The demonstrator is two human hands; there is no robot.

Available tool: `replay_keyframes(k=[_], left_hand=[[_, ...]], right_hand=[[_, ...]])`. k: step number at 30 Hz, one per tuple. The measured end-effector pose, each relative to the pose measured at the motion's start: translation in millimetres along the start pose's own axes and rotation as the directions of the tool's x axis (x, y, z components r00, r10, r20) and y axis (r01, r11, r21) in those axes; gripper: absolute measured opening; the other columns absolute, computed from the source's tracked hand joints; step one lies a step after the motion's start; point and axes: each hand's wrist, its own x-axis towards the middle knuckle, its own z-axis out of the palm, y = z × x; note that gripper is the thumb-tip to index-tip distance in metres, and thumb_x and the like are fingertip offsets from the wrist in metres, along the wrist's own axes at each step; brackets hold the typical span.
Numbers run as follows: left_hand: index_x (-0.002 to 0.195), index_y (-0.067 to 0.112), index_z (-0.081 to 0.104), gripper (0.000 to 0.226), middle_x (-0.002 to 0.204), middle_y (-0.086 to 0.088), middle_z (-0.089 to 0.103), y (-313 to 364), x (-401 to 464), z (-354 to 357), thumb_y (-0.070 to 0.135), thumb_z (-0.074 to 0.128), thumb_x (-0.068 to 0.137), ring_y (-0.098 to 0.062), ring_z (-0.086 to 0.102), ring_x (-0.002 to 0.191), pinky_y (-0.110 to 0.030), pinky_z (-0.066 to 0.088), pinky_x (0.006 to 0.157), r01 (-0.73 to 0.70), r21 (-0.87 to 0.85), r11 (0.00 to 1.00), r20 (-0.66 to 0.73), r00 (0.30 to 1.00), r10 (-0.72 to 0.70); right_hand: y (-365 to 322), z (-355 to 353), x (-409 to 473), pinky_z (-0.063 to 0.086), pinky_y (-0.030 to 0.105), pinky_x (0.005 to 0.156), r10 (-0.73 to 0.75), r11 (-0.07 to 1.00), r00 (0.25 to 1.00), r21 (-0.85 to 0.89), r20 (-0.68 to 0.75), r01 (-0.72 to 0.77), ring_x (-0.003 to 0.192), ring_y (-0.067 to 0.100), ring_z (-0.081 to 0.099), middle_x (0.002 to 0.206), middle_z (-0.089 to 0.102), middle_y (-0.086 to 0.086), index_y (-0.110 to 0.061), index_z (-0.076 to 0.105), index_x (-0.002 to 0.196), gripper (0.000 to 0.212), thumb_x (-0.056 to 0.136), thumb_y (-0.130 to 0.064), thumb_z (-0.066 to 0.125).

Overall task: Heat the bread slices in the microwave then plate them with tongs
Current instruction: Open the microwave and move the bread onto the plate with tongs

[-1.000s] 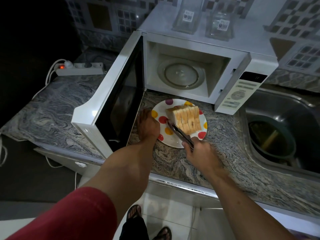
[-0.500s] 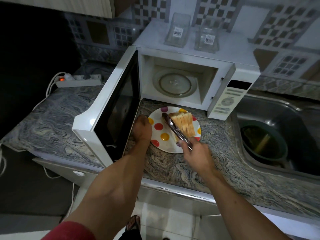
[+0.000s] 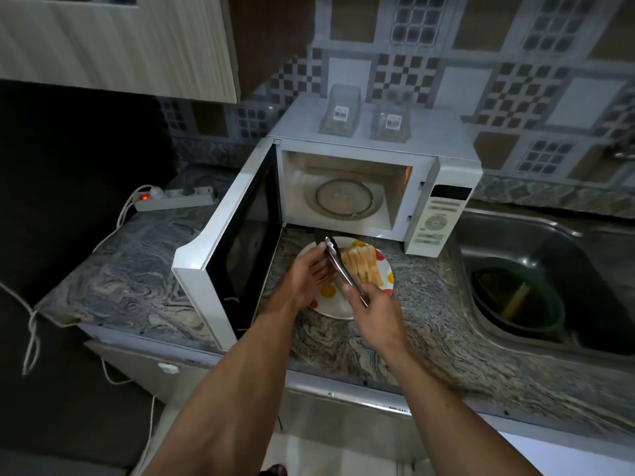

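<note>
Several bread slices (image 3: 365, 266) lie stacked on a white plate with coloured dots (image 3: 387, 281), which rests on the counter in front of the microwave (image 3: 378, 187). The microwave's door (image 3: 237, 249) stands open to the left, and its glass turntable (image 3: 343, 200) is bare. My right hand (image 3: 369, 304) grips the handle end of metal tongs (image 3: 338, 264), whose tips hang over the plate's far left side, beside the bread. My left hand (image 3: 309, 274) is over the plate's left part, fingertips touching the tongs near their tips.
A steel sink (image 3: 549, 283) with a dark bowl (image 3: 515, 298) lies to the right. Two clear containers (image 3: 364, 115) sit on top of the microwave. A power strip (image 3: 171, 198) with a lit switch lies at the back left, and a cupboard (image 3: 117, 42) hangs overhead.
The camera tilted up. My right hand swung the tongs off the bread toward the plate's left. My left hand left the plate's rim and rose to the tongs' tips.
</note>
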Motion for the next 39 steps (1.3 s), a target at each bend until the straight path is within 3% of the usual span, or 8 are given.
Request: replay_keyframes(k=[4, 9, 17, 21, 26, 30, 33, 39], left_hand=[[0.111, 0.009, 0.066, 0.022, 0.112, -0.011, 0.069, -0.1, -3.5, 6.1, 0.022, 0.058, 0.096, -0.021, 0.062, 0.106, -0.033, 0.049, 0.096, 0.039, -0.049, 0.998, 0.038, 0.999, -0.038], [0.097, 0.010, 0.068, 0.012, 0.097, -0.007, 0.072, 7.0, -3.0, 12.9, 0.016, 0.059, 0.095, -0.016, 0.065, 0.094, -0.027, 0.050, 0.089, 0.028, -0.027, 0.999, 0.032, 0.999, -0.027], [0.090, 0.009, 0.069, 0.010, 0.079, -0.002, 0.072, 10.0, -13.5, 11.6, 0.009, 0.059, 0.091, -0.012, 0.068, 0.075, -0.020, 0.053, 0.065, 0.058, 0.328, 0.943, 0.154, 0.981, -0.114], [0.092, 0.012, 0.073, 0.012, 0.085, -0.003, 0.073, 4.9, -9.6, 2.8, 0.020, 0.064, 0.090, -0.016, 0.067, 0.083, -0.025, 0.051, 0.075, 0.118, 0.276, 0.954, 0.104, 0.983, -0.152], [0.095, 0.017, 0.072, 0.012, 0.092, 0.001, 0.074, 4.1, 8.5, -9.4, 0.023, 0.066, 0.087, -0.014, 0.066, 0.093, -0.026, 0.048, 0.084, 0.152, 0.169, 0.974, -0.021, 0.988, -0.150], [0.106, 0.014, 0.070, 0.020, 0.106, -0.005, 0.071, 5.3, 24.7, -12.0, 0.024, 0.065, 0.090, -0.015, 0.064, 0.097, -0.025, 0.049, 0.081, 0.134, 0.105, 0.985, -0.133, 0.984, -0.119], [0.116, 0.006, 0.067, 0.029, 0.112, -0.012, 0.070, 3.6, 38.5, -12.1, 0.020, 0.065, 0.090, -0.014, 0.065, 0.090, -0.021, 0.050, 0.067, 0.136, 0.063, 0.989, -0.235, 0.965, -0.117], [0.106, -0.005, 0.065, 0.034, 0.097, -0.019, 0.070, -6.1, 61.5, -17.6, 0.013, 0.076, 0.079, -0.024, 0.068, 0.073, -0.023, 0.055, 0.046, 0.184, 0.146, 0.972, -0.427, 0.898, -0.106]], right_hand=[[-2.0, -1.0, -0.9, 0.044, 0.024, 0.054, 0.059, 0.993, 0.998, 0.100, 0.023, -0.061, 0.063, 0.014, 0.062, 0.069, 0.067, -0.004, -0.021, 0.071, 0.093, 0.043, 0.094, -0.060, 0.052], [-3.7, -6.0, 7.4, 0.060, 0.038, 0.061, 0.200, 0.954, 0.961, 0.183, 0.193, -0.236, 0.059, 0.013, 0.067, 0.081, 0.073, -0.004, -0.033, 0.060, 0.114, 0.053, 0.085, -0.075, 0.046], [-28.2, -9.5, 27.0, 0.050, 0.028, 0.044, 0.221, 0.928, 0.926, 0.226, 0.307, -0.297, 0.050, 0.024, 0.065, 0.082, 0.071, 0.007, -0.029, 0.040, 0.137, 0.068, 0.088, -0.076, 0.042], [-43.6, -2.3, 37.2, 0.051, 0.023, 0.045, 0.269, 0.917, 0.923, 0.221, 0.275, -0.333, 0.058, 0.026, 0.072, 0.088, 0.071, 0.014, -0.024, 0.042, 0.132, 0.063, 0.095, -0.072, 0.025], [-21.0, 11.6, 44.0, 0.062, 0.049, 0.067, 0.379, 0.746, 0.854, 0.427, 0.358, -0.510, 0.071, 0.033, 0.075, 0.104, 0.071, 0.015, -0.032, 0.035, 0.140, 0.075, 0.085, -0.083, 0.033], [-13.4, 8.3, 41.9, 0.062, 0.036, 0.064, 0.406, 0.802, 0.839, 0.298, 0.363, -0.517, 0.076, 0.023, 0.075, 0.090, 0.076, 0.008, -0.023, 0.042, 0.135, 0.060, 0.089, -0.058, 0.059], [-5.7, 10.8, 42.2, 0.060, 0.042, 0.081, 0.373, 0.880, 0.865, 0.169, 0.334, -0.445, 0.083, 0.021, 0.073, 0.084, 0.076, 0.000, -0.017, 0.057, 0.123, 0.045, 0.084, -0.032, 0.075], [-8.9, 33.2, 47.8, 0.055, 0.035, 0.086, 0.333, 0.943, 0.913, -0.080, 0.235, -0.324, 0.094, 0.018, 0.066, 0.093, 0.071, -0.005, -0.024, 0.066, 0.103, 0.027, 0.083, -0.038, 0.077]])
